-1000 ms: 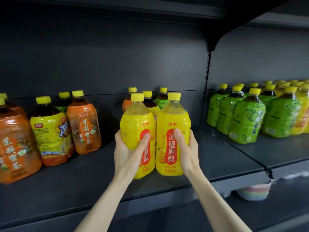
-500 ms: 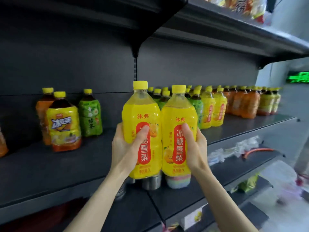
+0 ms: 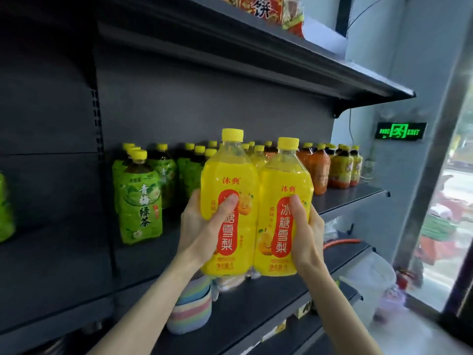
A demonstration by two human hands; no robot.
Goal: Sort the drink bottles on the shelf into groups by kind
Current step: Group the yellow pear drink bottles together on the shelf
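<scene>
Hands first, from the head camera: I see my left hand wrapped around the left yellow pear-drink bottle, thumb pressed across its red label, fingers curled behind it. My right hand grips the right yellow pear-drink bottle the same way, thumb on the red label. Both bottles are upright, side by side and touching, held in the air in front of the dark metal shelf. Each has a yellow cap.

On that shelf, to the left of the held pair, I see a cluster of green tea bottles, the nearest one standing at the shelf's front. Behind the held bottles more yellow-capped bottles are partly hidden; I cannot tell all their kinds. Further right stand orange-labelled bottles, then yellow-labelled dark tea bottles near the shelf's end. A single green bottle shows at the far left edge.

Below my wrists, on the lower shelf, sits a stack of pastel striped bowls. A green exit sign glows on the wall to the right, and snack packets sit on the upper shelf.
</scene>
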